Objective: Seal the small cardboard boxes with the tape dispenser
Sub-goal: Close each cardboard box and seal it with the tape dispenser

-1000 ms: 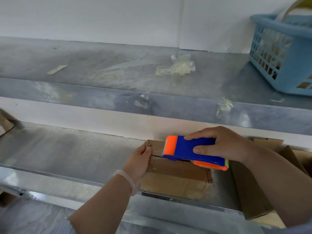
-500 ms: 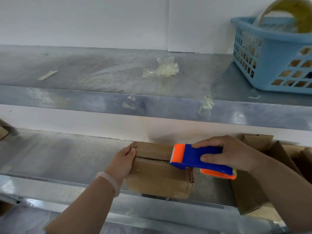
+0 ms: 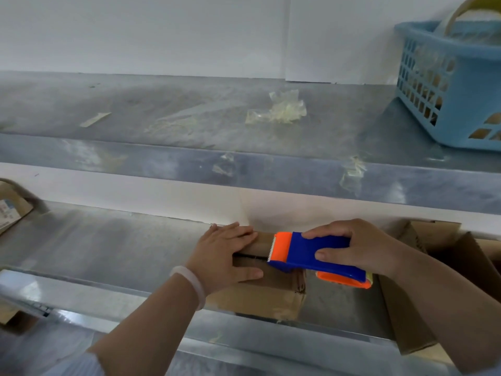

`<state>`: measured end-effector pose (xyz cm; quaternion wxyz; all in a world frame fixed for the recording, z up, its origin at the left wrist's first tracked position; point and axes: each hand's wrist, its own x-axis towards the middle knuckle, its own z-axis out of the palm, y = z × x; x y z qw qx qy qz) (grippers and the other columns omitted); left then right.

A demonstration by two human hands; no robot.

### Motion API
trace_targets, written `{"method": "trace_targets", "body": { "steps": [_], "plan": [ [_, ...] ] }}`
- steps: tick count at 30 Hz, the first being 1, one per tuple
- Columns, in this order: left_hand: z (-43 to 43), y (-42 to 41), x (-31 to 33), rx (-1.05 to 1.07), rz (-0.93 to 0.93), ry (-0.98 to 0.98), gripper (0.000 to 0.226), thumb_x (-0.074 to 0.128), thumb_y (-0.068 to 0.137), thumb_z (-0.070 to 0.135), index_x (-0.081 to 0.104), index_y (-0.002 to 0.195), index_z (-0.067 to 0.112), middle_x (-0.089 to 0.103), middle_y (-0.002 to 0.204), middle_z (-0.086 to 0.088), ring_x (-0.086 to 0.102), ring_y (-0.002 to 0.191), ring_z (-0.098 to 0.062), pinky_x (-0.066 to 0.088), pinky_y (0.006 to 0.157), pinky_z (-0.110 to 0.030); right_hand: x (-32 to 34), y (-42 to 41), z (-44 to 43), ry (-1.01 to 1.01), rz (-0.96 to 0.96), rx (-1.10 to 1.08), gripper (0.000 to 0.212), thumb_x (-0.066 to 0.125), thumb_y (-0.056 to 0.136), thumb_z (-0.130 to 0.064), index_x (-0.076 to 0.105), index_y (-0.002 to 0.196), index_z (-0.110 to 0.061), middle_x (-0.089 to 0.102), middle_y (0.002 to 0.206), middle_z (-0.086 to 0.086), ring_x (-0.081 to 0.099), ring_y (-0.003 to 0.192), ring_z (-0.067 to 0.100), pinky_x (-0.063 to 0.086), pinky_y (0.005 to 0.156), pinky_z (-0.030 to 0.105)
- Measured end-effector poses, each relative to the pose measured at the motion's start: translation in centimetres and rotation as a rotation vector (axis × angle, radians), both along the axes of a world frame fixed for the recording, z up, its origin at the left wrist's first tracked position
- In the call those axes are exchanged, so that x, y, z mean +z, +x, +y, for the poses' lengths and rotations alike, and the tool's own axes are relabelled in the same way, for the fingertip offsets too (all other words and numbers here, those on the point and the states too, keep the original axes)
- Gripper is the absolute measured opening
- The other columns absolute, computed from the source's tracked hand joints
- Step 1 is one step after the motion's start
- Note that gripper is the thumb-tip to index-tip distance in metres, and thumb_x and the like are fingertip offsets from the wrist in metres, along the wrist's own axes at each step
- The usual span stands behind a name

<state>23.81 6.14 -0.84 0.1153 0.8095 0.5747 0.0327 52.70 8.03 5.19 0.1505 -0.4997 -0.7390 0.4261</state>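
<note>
A small brown cardboard box (image 3: 265, 297) sits at the front of the lower metal shelf (image 3: 108, 248). My left hand (image 3: 225, 256) lies flat on the left part of its top, fingers straight, pressing the flaps down across the dark seam. My right hand (image 3: 360, 248) grips the blue and orange tape dispenser (image 3: 311, 256) by its blue body. The dispenser's orange toothed end rests on the right part of the box top, just right of my left fingertips.
Open cardboard boxes (image 3: 423, 289) stand to the right on the lower shelf. The upper shelf (image 3: 189, 115) carries crumpled clear tape (image 3: 279, 109) and a light blue basket (image 3: 450, 82) with a tape roll at far right. Another carton (image 3: 10, 207) sits at the far left.
My left hand has gone from holding the box's left side to lying flat on its top. The dispenser has shifted slightly left along the top, and the box sits further right on the shelf.
</note>
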Motion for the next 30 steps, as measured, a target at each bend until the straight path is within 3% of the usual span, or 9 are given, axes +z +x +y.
{"method": "trace_targets", "body": {
  "steps": [4,14,19,23,30],
  "plan": [
    [0.6,-0.3,-0.6,0.019,-0.042,0.018,0.105,0.023,0.053,0.096,0.035,0.145,0.045,0.027,0.153,0.023,0.020,0.143,-0.005,0.005,0.120,-0.036,-0.3,0.3,0.2,0.000,-0.002,0.011,0.035,0.073,0.084,-0.028,0.061,0.109,-0.050,0.063,0.107,-0.026,0.059,0.092,-0.013,0.050,0.065,0.010],
    [0.7,-0.1,-0.4,-0.018,0.020,-0.030,0.098,0.016,0.060,0.087,0.030,0.147,0.043,0.021,0.156,0.021,0.014,0.144,-0.006,-0.002,0.120,-0.036,-0.6,1.6,0.4,-0.026,0.014,0.022,0.038,0.071,0.084,-0.025,0.060,0.112,-0.048,0.062,0.107,-0.029,0.059,0.093,-0.013,0.050,0.066,0.010],
    [0.9,-0.4,-0.9,-0.037,-0.017,-0.015,0.109,0.011,0.055,0.097,0.033,0.146,0.042,0.023,0.155,0.022,0.015,0.144,-0.006,-0.004,0.118,-0.032,-0.7,3.5,0.4,-0.021,0.043,-0.048,0.036,0.074,0.080,-0.024,0.065,0.106,-0.048,0.067,0.106,-0.026,0.063,0.095,-0.007,0.050,0.072,0.010],
    [1.1,-0.6,-1.2,-0.047,-0.039,0.013,0.109,0.008,0.057,0.097,0.035,0.146,0.041,0.025,0.155,0.021,0.018,0.144,-0.008,-0.003,0.118,-0.032,0.2,4.8,0.7,-0.030,-0.020,-0.020,0.037,0.073,0.080,-0.033,0.064,0.104,-0.059,0.067,0.105,-0.028,0.063,0.095,-0.005,0.054,0.073,0.018],
    [0.8,-0.5,-0.9,-0.051,0.006,0.008,0.101,0.012,0.062,0.092,0.031,0.147,0.042,0.022,0.155,0.022,0.014,0.145,-0.006,-0.003,0.119,-0.033,0.0,5.1,0.3,-0.057,-0.093,-0.038,0.036,0.072,0.082,-0.036,0.060,0.106,-0.060,0.063,0.108,-0.028,0.062,0.093,-0.008,0.054,0.072,0.015]
  ]
}}
